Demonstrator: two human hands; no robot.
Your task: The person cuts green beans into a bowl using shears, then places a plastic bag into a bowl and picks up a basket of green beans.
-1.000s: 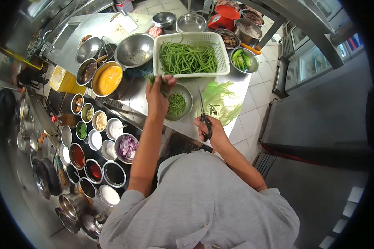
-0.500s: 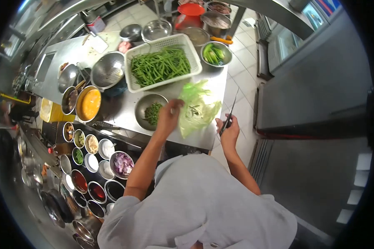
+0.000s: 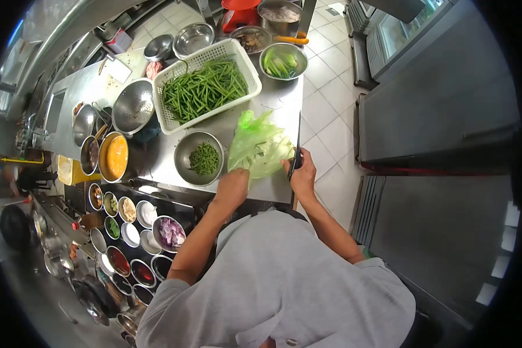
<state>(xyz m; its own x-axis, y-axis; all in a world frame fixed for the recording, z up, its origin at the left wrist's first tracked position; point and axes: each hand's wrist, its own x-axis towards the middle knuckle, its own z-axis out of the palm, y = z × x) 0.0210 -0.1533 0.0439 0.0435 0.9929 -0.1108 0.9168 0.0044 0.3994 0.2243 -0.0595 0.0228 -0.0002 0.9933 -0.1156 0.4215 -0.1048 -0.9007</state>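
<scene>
A thin green plastic bag lies crumpled on the steel table, with small bits on or in it. My left hand is closed on the bag's near left edge. In my right hand is a pair of black-handled scissors, blades pointing away from me. The thumb side of that hand meets the bag's right edge. Just left of the bag, a steel bowl holds short-cut green beans. Behind it, long green beans fill a white plastic basket.
A bowl of green vegetable pieces stands at the far right table corner. An orange-yellow liquid fills a pot on the left. Several seasoning containers and a bowl of chopped onion stand at lower left. A steel refrigerator is on the right.
My left hand has come down from above the bag's left side to its near edge and closed there. My right hand has moved left with the scissors, up against the bag.
</scene>
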